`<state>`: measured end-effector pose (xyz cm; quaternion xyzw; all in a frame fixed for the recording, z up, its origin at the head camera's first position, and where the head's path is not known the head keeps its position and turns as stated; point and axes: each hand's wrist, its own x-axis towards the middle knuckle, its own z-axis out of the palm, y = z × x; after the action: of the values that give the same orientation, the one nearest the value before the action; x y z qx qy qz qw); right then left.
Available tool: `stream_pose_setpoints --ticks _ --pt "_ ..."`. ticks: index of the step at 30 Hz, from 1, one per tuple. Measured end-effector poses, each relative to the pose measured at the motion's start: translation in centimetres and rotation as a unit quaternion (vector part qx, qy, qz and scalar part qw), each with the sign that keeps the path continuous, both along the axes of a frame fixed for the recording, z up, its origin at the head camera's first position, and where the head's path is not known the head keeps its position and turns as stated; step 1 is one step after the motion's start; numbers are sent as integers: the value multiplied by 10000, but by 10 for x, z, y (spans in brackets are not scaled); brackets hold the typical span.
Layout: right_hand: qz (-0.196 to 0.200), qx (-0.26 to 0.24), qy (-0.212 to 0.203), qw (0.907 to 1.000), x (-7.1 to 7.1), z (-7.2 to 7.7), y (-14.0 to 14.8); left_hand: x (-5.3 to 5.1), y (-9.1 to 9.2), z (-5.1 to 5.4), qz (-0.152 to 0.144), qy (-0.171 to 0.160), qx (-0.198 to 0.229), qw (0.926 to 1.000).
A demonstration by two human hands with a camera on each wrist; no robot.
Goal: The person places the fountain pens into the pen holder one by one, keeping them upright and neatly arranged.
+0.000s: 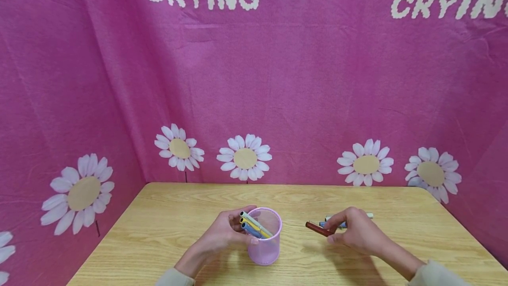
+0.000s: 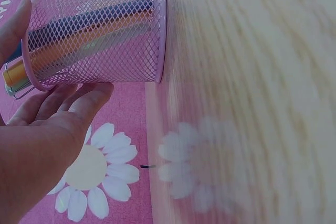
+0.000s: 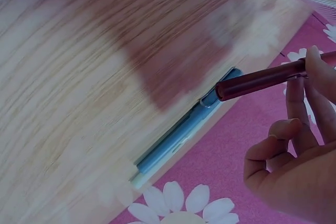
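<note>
A person's right hand is pinching a dark red pen above the wooden table, to the right of a pink mesh cup. The left hand is holding the cup, thumb and fingers curving around its side. Three pens are leaning inside; a blue pen is lying near the right hand. A pink daisy backdrop is hanging behind.

Left hand is gripping the pink mesh cup, which is standing upright, three pens leaning inside; right hand is pinching a dark red pen, while a blue pen is lying beside a pale one!
</note>
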<state>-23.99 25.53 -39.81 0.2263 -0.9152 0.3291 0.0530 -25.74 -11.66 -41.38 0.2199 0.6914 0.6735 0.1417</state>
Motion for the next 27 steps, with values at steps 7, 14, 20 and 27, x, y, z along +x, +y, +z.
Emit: stream_pose_setpoints --ticks 7,14,20,27 --pt "-59 -292 -114 9995 5 6 -9 -1 0 0 -36 -51 55 10000" --pt "-55 -567 -316 9979 8 14 -18 0 0 0 -48 -39 51 10000" --pt "-205 -716 -391 9965 12 19 -28 -1 0 -1 -52 16 33 10000" --pt "-310 -782 -296 9960 14 26 -38 -1 -1 -1 -43 48 -43 10000"
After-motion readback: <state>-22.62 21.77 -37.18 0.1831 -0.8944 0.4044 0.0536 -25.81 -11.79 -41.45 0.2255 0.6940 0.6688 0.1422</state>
